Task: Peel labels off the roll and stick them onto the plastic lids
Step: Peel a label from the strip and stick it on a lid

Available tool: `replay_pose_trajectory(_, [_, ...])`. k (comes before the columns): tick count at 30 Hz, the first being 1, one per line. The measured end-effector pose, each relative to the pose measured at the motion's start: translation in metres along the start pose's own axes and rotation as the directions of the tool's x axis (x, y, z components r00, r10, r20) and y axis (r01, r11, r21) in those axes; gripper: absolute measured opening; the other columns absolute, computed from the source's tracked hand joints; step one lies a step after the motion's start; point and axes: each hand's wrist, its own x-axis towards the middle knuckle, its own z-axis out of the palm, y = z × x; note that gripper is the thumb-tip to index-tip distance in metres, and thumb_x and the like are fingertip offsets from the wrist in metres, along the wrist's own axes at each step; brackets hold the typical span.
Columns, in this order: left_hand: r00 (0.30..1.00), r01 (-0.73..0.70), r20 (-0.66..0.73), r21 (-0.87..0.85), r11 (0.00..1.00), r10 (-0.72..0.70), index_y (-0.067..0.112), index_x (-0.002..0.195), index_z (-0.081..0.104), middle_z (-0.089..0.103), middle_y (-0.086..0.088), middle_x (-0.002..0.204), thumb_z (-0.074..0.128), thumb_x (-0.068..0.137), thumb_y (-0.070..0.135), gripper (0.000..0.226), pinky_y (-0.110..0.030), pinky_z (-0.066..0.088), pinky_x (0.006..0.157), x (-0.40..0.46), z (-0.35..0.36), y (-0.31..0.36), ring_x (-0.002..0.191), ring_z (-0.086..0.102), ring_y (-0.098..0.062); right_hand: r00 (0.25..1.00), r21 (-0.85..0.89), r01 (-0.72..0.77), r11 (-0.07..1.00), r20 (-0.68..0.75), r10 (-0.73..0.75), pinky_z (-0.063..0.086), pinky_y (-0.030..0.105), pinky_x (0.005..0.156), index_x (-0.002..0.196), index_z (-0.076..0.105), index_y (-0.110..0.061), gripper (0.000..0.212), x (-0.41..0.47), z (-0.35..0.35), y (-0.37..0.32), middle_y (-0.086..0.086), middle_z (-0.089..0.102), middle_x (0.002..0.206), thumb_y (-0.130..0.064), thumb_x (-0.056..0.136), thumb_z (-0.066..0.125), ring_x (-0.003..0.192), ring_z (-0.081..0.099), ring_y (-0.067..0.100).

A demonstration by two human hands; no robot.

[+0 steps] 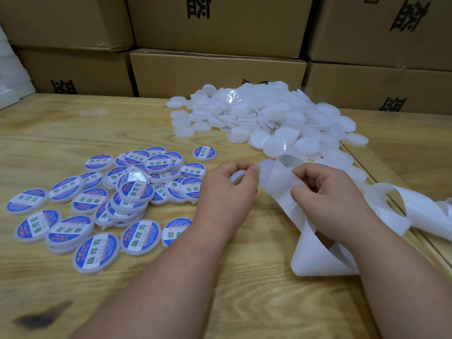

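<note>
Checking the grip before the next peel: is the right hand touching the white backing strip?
Touching. The head view shows the right hand with its fingers curled onto the white backing strip, pinching it with no gap.

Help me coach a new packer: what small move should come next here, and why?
Probably peel the next label free of the backing strip pinched by the right hand, then press it onto the blank lid the left hand holds; that lid shows no label.

Bare table [244, 302] near; labelled lids [102, 196] left, blank lids [264, 118] beyond.
</note>
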Motion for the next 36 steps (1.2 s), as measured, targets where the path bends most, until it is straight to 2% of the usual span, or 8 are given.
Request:
replay_pose_trajectory(4, [0.995, 0.0, -0.104, -0.131, 0.991, -0.014, 0.034, 0.092, 0.069, 0.074, -0.002, 0.072, 0.067, 0.09, 0.021, 0.013, -0.012, 0.043, 0.047, 0.0, -0.002, 0.005, 0.063, 0.069, -0.006, 0.999, -0.027, -0.032, 0.999, -0.03, 0.032, 0.036, 0.01, 0.042, 0.079, 0.068, -0.037, 0.029, 0.002, -0.002, 0.002, -0.015, 0.051, 0.051, -0.011, 0.084, 0.057, 0.045, 0.046, 0.001])
replay_pose_trajectory(9, [0.989, -0.025, -0.148, -0.193, 0.981, -0.004, 0.031, 0.087, 0.076, 0.075, 0.008, 0.074, 0.067, 0.089, 0.017, 0.017, -0.012, 0.046, 0.05, 0.0, -0.003, 0.008, 0.066, 0.072, -0.008, 0.997, -0.085, -0.02, 0.996, -0.073, 0.014, 0.04, 0.02, 0.054, 0.085, 0.065, -0.04, 0.026, 0.002, -0.001, 0.004, -0.013, 0.056, 0.061, -0.016, 0.083, 0.058, 0.053, 0.05, 0.004])
replay_pose_trajectory(11, [0.992, -0.027, -0.123, -0.19, 0.981, 0.003, 0.031, 0.084, 0.077, 0.076, 0.011, 0.077, 0.068, 0.088, 0.016, 0.018, -0.012, 0.048, 0.054, -0.001, -0.002, 0.008, 0.066, 0.072, -0.008, 0.988, -0.067, 0.035, 0.997, -0.148, -0.045, 0.042, 0.021, 0.062, 0.088, 0.065, -0.041, 0.022, 0.002, 0.001, 0.003, -0.015, 0.062, 0.078, -0.02, 0.085, 0.063, 0.066, 0.057, 0.003])
replay_pose_trajectory(15, [0.998, -0.036, -0.049, -0.184, 0.982, 0.027, 0.03, 0.079, 0.078, 0.076, 0.01, 0.075, 0.069, 0.087, 0.013, 0.021, -0.011, 0.049, 0.057, -0.004, 0.001, 0.01, 0.064, 0.07, -0.005, 0.928, -0.105, 0.248, 0.963, -0.258, -0.267, 0.041, 0.009, 0.076, 0.097, 0.064, -0.046, 0.032, 0.001, 0.002, -0.004, -0.017, 0.06, 0.097, -0.017, 0.085, 0.069, 0.091, 0.058, 0.005])
replay_pose_trajectory(23, [0.998, 0.003, 0.063, -0.226, 0.974, 0.011, 0.023, 0.082, 0.08, 0.076, 0.008, 0.074, 0.069, 0.09, 0.009, 0.02, -0.012, 0.05, 0.058, -0.005, 0.002, 0.009, 0.062, 0.069, -0.004, 0.908, -0.067, 0.344, 0.937, -0.232, -0.35, 0.041, 0.008, 0.076, 0.086, 0.068, -0.044, 0.038, 0.0, 0.003, -0.007, -0.016, 0.061, 0.097, -0.008, 0.081, 0.079, 0.087, 0.06, 0.01])
replay_pose_trajectory(29, [0.992, 0.052, 0.128, -0.304, 0.951, -0.013, 0.021, 0.086, 0.081, 0.077, -0.002, 0.079, 0.063, 0.081, 0.026, 0.019, -0.022, 0.051, 0.057, -0.004, 0.001, 0.007, 0.064, 0.069, -0.015, 0.904, -0.036, 0.367, 0.93, -0.222, -0.365, 0.046, 0.014, 0.074, 0.08, 0.065, -0.039, 0.035, -0.002, 0.002, -0.011, -0.007, 0.062, 0.094, -0.006, 0.08, 0.077, 0.083, 0.059, 0.013])
replay_pose_trajectory(33, [0.956, 0.218, 0.284, -0.529, 0.82, -0.071, 0.018, 0.109, 0.067, 0.07, -0.014, 0.078, 0.041, 0.094, 0.035, 0.035, -0.027, 0.041, 0.047, -0.003, 0.0, 0.01, 0.062, 0.065, -0.027, 0.901, 0.031, 0.362, 0.932, -0.269, -0.341, 0.049, 0.021, 0.071, 0.075, 0.064, -0.031, 0.02, -0.002, 0.005, -0.014, -0.007, 0.064, 0.086, -0.012, 0.077, 0.07, 0.077, 0.061, 0.014])
replay_pose_trajectory(36, [0.934, 0.309, 0.343, -0.637, 0.706, -0.1, 0.015, 0.115, 0.053, 0.071, -0.02, 0.082, 0.024, 0.099, 0.022, 0.033, -0.026, 0.038, 0.047, -0.004, 0.001, 0.011, 0.067, 0.066, -0.032, 0.934, 0.229, 0.294, 0.928, -0.275, -0.228, 0.049, 0.018, 0.064, 0.071, 0.065, -0.026, 0.014, -0.003, 0.006, -0.017, -0.008, 0.064, 0.072, -0.015, 0.078, 0.067, 0.066, 0.061, 0.004])
